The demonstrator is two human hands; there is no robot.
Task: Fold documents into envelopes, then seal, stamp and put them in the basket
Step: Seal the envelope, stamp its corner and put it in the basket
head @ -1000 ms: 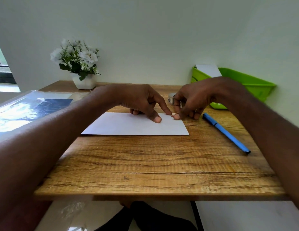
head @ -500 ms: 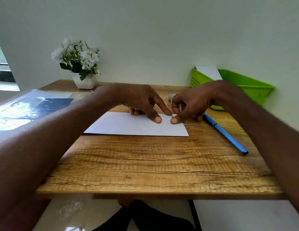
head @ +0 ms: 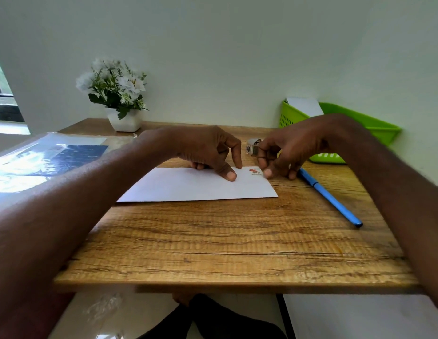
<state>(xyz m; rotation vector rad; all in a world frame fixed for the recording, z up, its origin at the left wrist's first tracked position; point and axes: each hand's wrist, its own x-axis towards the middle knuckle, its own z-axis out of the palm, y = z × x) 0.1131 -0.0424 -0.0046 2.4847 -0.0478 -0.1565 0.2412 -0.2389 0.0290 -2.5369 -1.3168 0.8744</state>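
Flat on the light wooden tabletop [head: 213,241]: a plain white rectangular paper envelope [head: 188,185], long edge facing the viewer, lying toward the far half of the board. Stuck near its far right corner, a small stamp with red marks [head: 255,171]. Pressing down on the envelope just left of that stamp, the left hand [head: 205,150], index fingertip and thumb tip planted on the paper, remaining fingers curled under at the far edge. Right there on the other side, the right hand [head: 289,149], thumb tip down at the stamp's right edge, other fingers curled and bunched; cannot tell whether anything is pinched between them. Just behind the gap between the 2 hands, a small roll of printed stamp tape [head: 252,145] sitting on the wood. To the right, a slim blue pen [head: 330,199] lying diagonally, near end pointing toward the table's right front. Far right against the pale wall, a bright green perforated plastic basket [head: 359,118] with 1 white envelope [head: 304,105] standing up out of it. Far left corner, a white square pot of white artificial flowers [head: 117,94]. Along the left edge, a glossy clear plastic sleeve over blue and white sheets [head: 47,157].
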